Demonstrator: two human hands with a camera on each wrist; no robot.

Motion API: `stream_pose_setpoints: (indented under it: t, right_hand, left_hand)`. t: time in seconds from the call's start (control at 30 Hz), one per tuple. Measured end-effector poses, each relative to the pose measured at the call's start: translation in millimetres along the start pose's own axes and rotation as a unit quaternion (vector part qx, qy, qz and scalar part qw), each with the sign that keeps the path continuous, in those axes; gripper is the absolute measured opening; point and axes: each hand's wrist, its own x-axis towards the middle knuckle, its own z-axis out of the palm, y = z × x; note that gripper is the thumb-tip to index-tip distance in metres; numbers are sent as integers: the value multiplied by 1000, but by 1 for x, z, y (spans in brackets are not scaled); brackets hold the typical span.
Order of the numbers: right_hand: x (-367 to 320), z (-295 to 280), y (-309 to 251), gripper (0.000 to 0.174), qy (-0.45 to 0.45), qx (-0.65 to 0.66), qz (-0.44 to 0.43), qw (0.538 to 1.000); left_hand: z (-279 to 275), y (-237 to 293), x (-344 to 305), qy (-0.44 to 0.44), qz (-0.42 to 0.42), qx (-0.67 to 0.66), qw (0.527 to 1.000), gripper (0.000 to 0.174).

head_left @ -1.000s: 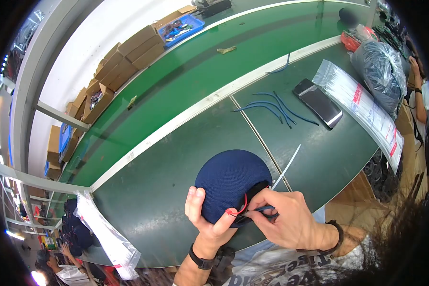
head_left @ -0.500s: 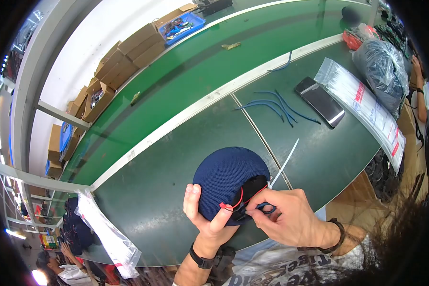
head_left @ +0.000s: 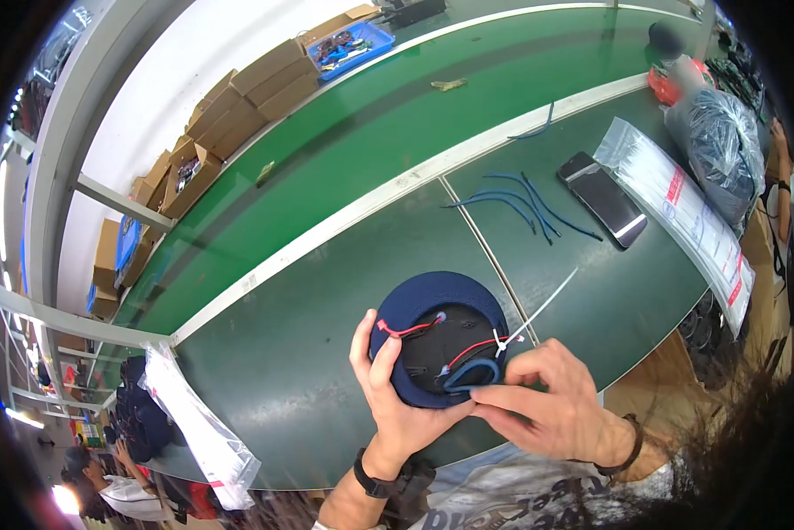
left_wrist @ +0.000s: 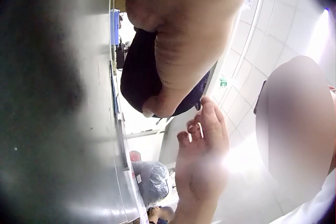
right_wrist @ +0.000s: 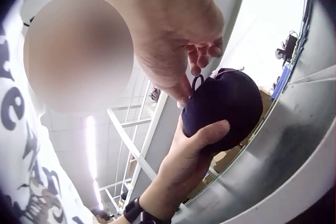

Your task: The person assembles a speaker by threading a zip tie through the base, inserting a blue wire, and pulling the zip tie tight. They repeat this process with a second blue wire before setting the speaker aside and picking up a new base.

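Note:
A round navy mesh-covered speaker (head_left: 403, 382) is tilted so its dark recessed opening (head_left: 428, 349) faces up. My left hand (head_left: 403, 420) grips it from the left and below, fingers along the side and thumb near the lower rim. Two red wires (head_left: 472, 349) come out of the opening, one plug lying over the left rim. A white cable tie (head_left: 543, 305) sticks out past the right edge. A blue cord (head_left: 478, 367) forms a loop inside the opening. Thumb and forefinger of my right hand (head_left: 556, 402) pinch its end at the lower rim; the other fingers are curled.
Several loose blue cords (head_left: 529, 203) lie on the green table (head_left: 326, 371) beyond the speaker. Beside them are a black phone (head_left: 602, 199) and a bag of white cable ties (head_left: 680, 212). Another plastic bag (head_left: 198, 424) is at the left. Cardboard boxes (head_left: 273, 75) line the far side.
The speaker has turned so that its opening now shows fully upward. My right hand has shifted slightly right and down, uncovering the blue cord's loop.

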Motion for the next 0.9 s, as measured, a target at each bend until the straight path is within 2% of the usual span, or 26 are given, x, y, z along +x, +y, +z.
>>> stream_pose_setpoints:
  t: [0.1, 0.2, 0.37, 0.53, 0.63, 0.9]
  right_hand:
    - [2, 4, 5, 20, -27, 5, 35, 999]
    - [5, 5, 11, 16, -46, 56, 87, 994]
    - [16, 6, 9, 9, -63, 90, 148, 983]
    - [22, 18, -3, 8, -62, 10, 148, 987]
    - [21, 22, -1, 8, -38, 7, 110, 993]
    - [27, 24, -3, 11, -60, -21, 140, 988]
  left_hand:
    - [4, -3, -2, -49, -26, -38, 998, 124]
    - [6, -1, 2, -86, -42, -18, 995, 122]
    - [10, -1, 2, -77, -27, -14, 997, 118]
    - [8, -5, 0, -81, -20, 6, 997, 117]
    - [6, 0, 4, -79, -56, -6, 995, 119]
    - [2, -5, 4, -99, -69, -14, 993, 120]
